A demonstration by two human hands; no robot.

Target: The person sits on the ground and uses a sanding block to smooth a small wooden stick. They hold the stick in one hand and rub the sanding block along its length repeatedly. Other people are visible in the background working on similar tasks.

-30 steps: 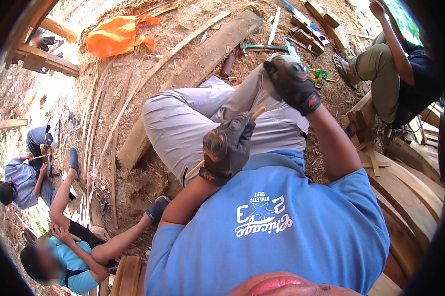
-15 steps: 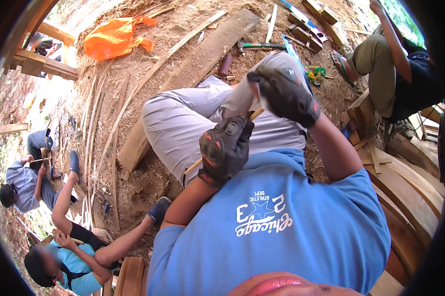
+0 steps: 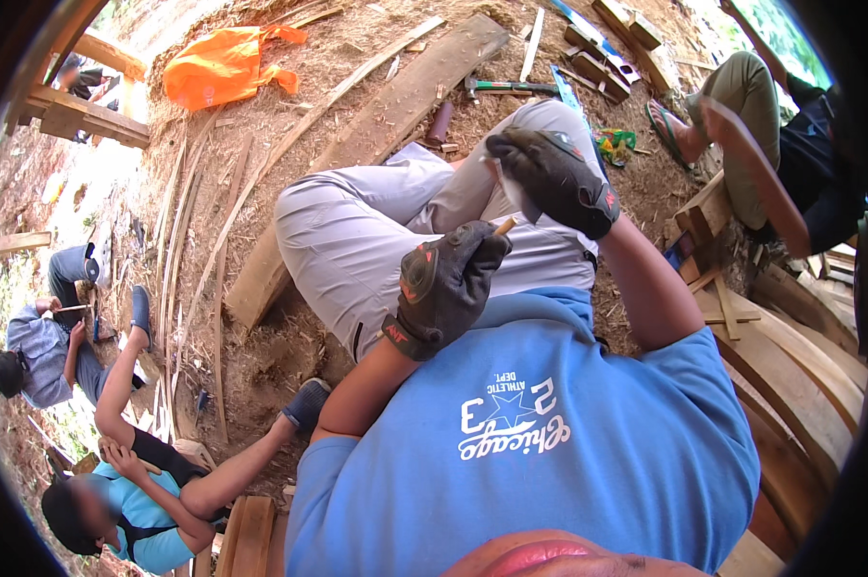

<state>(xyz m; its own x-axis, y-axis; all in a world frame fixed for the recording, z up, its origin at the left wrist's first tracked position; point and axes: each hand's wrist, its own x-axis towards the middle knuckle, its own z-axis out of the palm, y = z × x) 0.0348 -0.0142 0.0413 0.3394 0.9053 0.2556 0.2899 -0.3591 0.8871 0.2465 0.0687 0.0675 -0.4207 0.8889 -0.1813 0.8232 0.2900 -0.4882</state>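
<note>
My left hand (image 3: 450, 286), in a black work glove, is closed around a thin wooden stick (image 3: 505, 227). Only a short tip of the stick shows past the fingers; the rest is hidden by the glove. My right hand (image 3: 552, 183), gloved the same way, is closed just beyond the tip, over my bent leg. Between its fingers hangs a pale, flat, sheet-like piece (image 3: 520, 195), too small and blurred to name. The stick's tip and this piece are apart.
A thick plank (image 3: 410, 101) lies ahead of my legs, near a hammer (image 3: 511, 87) and a dark red cylinder (image 3: 440, 125). An orange bag (image 3: 224, 69) is farther left. Curved boards (image 3: 799, 365) stack at right. People sit at left and at right.
My left hand has turned and moved slightly right, so less of the stick shows. The right hand has shifted a little, exposing more of the pale piece. The person at right has moved an arm.
</note>
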